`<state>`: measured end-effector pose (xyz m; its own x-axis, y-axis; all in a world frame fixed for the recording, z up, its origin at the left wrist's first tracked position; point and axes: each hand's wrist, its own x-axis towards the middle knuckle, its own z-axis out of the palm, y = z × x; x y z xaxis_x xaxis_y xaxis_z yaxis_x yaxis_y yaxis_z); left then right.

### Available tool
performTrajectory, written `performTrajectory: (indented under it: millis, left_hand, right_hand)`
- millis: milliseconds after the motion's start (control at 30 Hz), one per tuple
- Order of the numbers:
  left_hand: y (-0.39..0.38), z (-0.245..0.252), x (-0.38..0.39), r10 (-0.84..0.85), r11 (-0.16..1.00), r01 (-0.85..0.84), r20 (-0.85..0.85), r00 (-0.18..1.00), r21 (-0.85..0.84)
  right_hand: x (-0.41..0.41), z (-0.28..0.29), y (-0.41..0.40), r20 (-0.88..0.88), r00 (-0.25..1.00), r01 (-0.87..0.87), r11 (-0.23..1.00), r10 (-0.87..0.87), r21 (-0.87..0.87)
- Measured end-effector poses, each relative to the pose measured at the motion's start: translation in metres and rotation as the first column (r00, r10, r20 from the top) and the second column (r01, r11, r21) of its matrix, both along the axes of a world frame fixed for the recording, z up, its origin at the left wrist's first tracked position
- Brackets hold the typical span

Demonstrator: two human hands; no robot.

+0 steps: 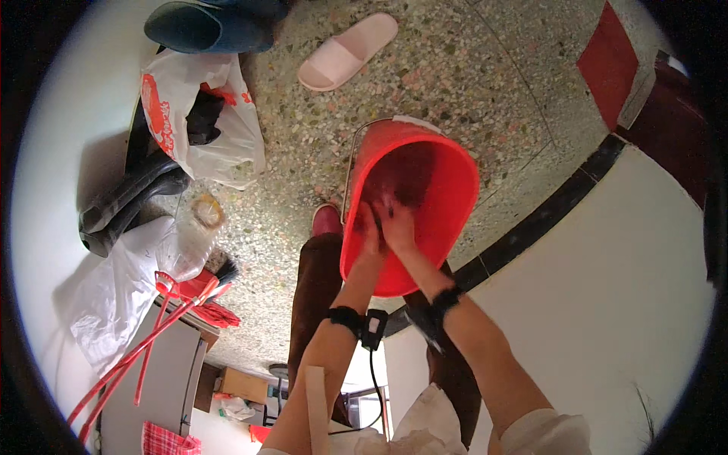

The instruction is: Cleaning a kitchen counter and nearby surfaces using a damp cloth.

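A red plastic bucket (463,187) stands on the floor before me, its wide mouth facing me and a thin metal handle along its left side. Both my hands reach inside it. My left hand (371,227) is close against my right hand (397,224), and both are blurred. Small dark patches show at the fingers; whether they are a held thing cannot be told. Beyond the fingertips the inside of the bucket is dark (418,170), and I cannot make out what lies there. Black straps circle both forearms, the left one bearing a small cabled device (373,329).
A pink slipper (347,54) lies on the terrazzo floor beyond the bucket. To the left are a blue boot (187,28), a plastic bag (227,136), black boots (133,196) and red-handled brooms (153,333). A white wall with black skirting (523,239) curves along the right.
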<state>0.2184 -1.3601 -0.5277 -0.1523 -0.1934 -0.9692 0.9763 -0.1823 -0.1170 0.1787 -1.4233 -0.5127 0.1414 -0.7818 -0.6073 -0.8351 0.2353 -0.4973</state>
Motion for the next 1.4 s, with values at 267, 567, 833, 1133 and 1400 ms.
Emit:
performTrajectory:
  millis: [267, 567, 833, 1133, 1400]
  left_hand:
    - [0.006, 0.029, 0.044, -0.11, 0.98, 0.096, -0.072, 0.991, -0.174]
    - [0.034, -0.059, 0.032, -0.55, 0.811, 0.573, 0.491, 0.676, 0.119]
    - [-0.007, -0.005, -0.007, -0.576, 0.817, 0.505, 0.421, 0.701, 0.277]
    - [-0.002, 0.084, 0.063, -0.385, 0.91, 0.355, -0.117, 0.916, -0.213]
    - [-0.026, 0.218, 0.069, -0.412, 0.814, 0.395, 0.055, 0.909, -0.425]
  right_hand:
    - [0.034, 0.155, 0.0, 0.063, 0.998, -0.021, 0.966, 0.005, 0.259]
    - [0.037, -0.035, -0.061, -0.149, 0.96, -0.231, 0.972, 0.236, 0.052]
    - [-0.015, -0.064, -0.041, -0.144, 0.963, -0.245, 0.964, 0.229, -0.104]
    - [0.004, 0.249, 0.018, 0.142, 0.966, -0.235, 0.966, 0.218, 0.11]
    - [-0.012, 0.214, -0.061, 0.151, 0.975, 0.176, 0.981, -0.163, -0.081]
